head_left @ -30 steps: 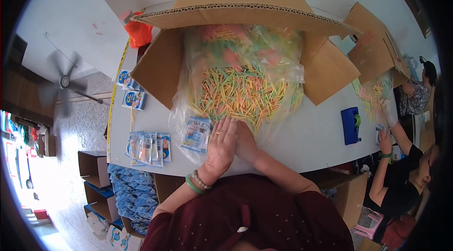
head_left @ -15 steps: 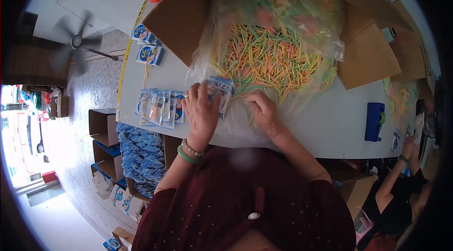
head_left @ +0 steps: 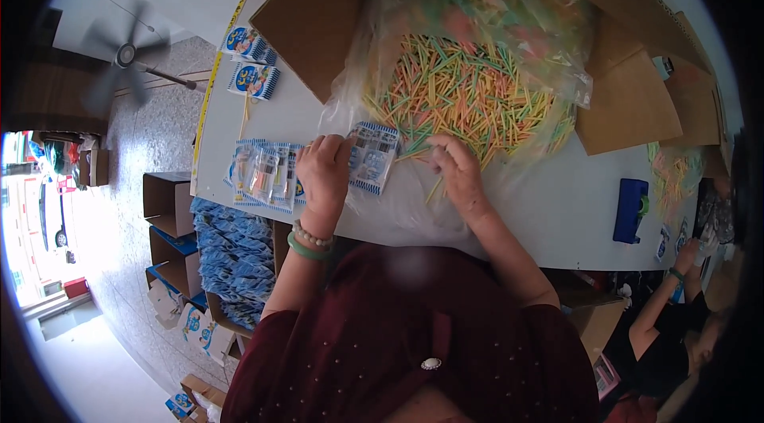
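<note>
My left hand [head_left: 325, 176], with a beaded bracelet and a green bangle at the wrist, is closed with fingers curled; whatever it may hold is hidden. It sits between a flat clear packet with blue-striped ends [head_left: 372, 157] and a group of similar packets [head_left: 267, 176], some with sticks showing inside. My right hand [head_left: 461, 176] is bent at the near edge of a heap of thin pastel sticks [head_left: 469, 97], thumb and fingers drawn together, their contents not visible. A loose yellow stick [head_left: 434, 189] lies beside it. The heap rests on a clear plastic bag [head_left: 350, 97].
An open cardboard box [head_left: 310, 25] surrounds the bag. Blue packs [head_left: 253, 81] lie at the table's left. A blue tape dispenser [head_left: 630, 210] stands right. Below left is a carton of blue packets [head_left: 239, 260]. At far right a co-worker's arm [head_left: 664, 292] reaches over the table.
My left hand has drawn back left off the flat packet, uncovering it, and its fingers have curled in. My right hand has shifted slightly right. The view has tilted a little.
</note>
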Available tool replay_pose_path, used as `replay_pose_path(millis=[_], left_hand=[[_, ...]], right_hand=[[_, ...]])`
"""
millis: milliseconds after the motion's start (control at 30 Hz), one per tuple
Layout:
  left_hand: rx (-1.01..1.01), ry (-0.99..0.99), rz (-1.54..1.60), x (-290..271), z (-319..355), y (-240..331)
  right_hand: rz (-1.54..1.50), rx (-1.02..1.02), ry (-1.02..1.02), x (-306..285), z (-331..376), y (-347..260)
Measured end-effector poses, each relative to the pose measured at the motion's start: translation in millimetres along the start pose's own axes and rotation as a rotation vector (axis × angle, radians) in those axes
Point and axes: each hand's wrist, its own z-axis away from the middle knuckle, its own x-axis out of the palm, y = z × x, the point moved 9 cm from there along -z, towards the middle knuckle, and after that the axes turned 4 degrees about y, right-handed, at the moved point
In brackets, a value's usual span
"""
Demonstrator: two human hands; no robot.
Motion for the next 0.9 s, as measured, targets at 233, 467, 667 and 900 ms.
replay_pose_path(millis=[233,467,667,900], left_hand=[[0.021,-0.146,0.648,-7.9,12.5,56.8],[-0.324,-0.479,0.810,59.4,33.6,37.4],[-0.059,-0.405,0.827,54.4,19.7,50.9],[-0.378,-0.526,0.930,65.4,29.7,42.7]], right_hand=[[-0.120,0.168,-0.089,15.5,-6.0,-38.9],[0.354,0.148,-0.200,11.5,1.4,-35.6],[0.139,0.092,-0.176,4.5,-1.1,-50.6],[-0.145,0.238,-0.333,16.5,4.0,-35.9]])
